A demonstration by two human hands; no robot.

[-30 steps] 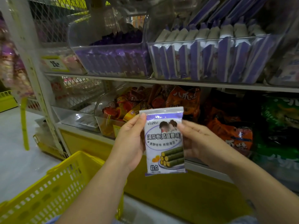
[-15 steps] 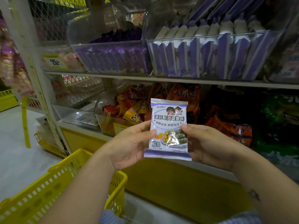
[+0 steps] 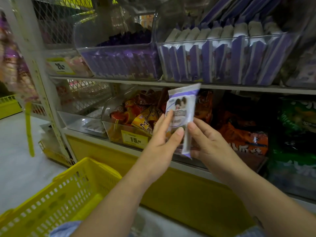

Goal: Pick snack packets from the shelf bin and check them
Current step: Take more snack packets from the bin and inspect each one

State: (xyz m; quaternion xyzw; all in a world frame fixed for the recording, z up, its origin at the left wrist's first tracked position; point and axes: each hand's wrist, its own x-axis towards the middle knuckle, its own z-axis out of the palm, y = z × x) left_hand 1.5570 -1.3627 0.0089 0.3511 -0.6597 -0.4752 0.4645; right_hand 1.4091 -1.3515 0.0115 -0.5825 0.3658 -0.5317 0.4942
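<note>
— Where is the snack packet (image 3: 182, 110)?

— We see it in the air in front of the shelves, held between both hands. It stands on end with its top leaning to the right, just under the edge of the upper shelf (image 3: 239, 88). It is turned partly edge-on to us. It is purple and white, and the print is too blurred to read.

— And the hands?

— The left hand (image 3: 160, 142) reaches up from the lower middle with its back toward us. Its thumb lies on the packet's front and its forefinger runs along the left edge, a narrow grip pinching the packet. The right hand (image 3: 210, 146) comes in from the right. Its thumb is at the right edge and its fingers are curled behind and under the lower end, so that grip holds the packet too. Both forearms are bare and stretched forward.

— What lies around them?

— Above, we see a clear bin (image 3: 229, 38) with purple and white packs standing in rows. A second clear bin (image 3: 119, 47) of purple packs sits to its left. Behind the left hand, a lower bin (image 3: 114, 132) holds orange and red snacks and carries a yellow price tag (image 3: 134, 139) marked 15. To the right are orange bags (image 3: 242, 139) and then green bags (image 3: 297, 117). A yellow basket (image 3: 56, 199) sits at the lower left.
</note>
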